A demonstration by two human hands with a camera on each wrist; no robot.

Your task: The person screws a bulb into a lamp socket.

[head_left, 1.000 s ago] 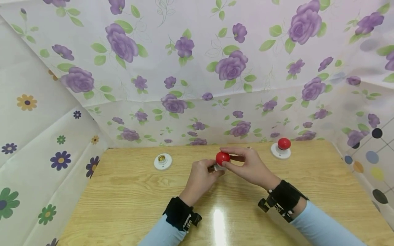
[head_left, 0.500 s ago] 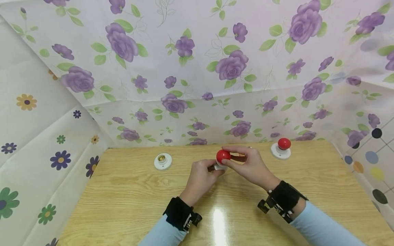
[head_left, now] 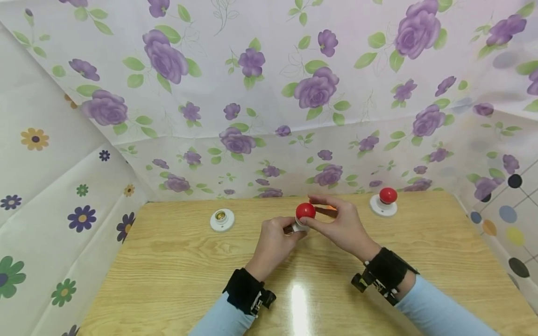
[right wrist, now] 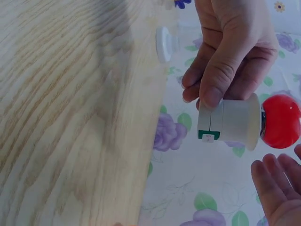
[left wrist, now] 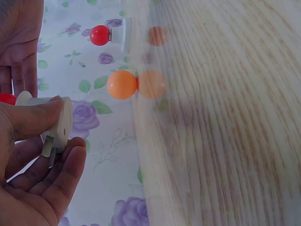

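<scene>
My left hand (head_left: pixel 275 242) pinches a white plug-in lamp socket (right wrist: pixel 235 120) between thumb and fingers. Two flat metal prongs (left wrist: pixel 49 147) stick out of its base in the left wrist view, and a green-edged switch (right wrist: pixel 208 136) shows on its side. A round red bulb (head_left: pixel 305 211) sits in the socket's mouth, with a thin metal ring visible between them. Around the bulb's right side, my right hand (head_left: pixel 342 228) has its fingers spread off the red surface. Its thumb overlaps the bulb's lower edge in the head view.
A white round lamp holder (head_left: pixel 222 226) with a bare brass socket stands left on the wooden table (head_left: pixel 189 280). Another white base (head_left: pixel 383 211) bears a red bulb at back right. An orange ball (left wrist: pixel 122 84) lies near the floral backdrop, mostly behind my right hand in the head view.
My right fingers have come off the bulb and spread slightly, moving a little right. The bulb and socket have shifted slightly in the left hand's unchanged grip.
</scene>
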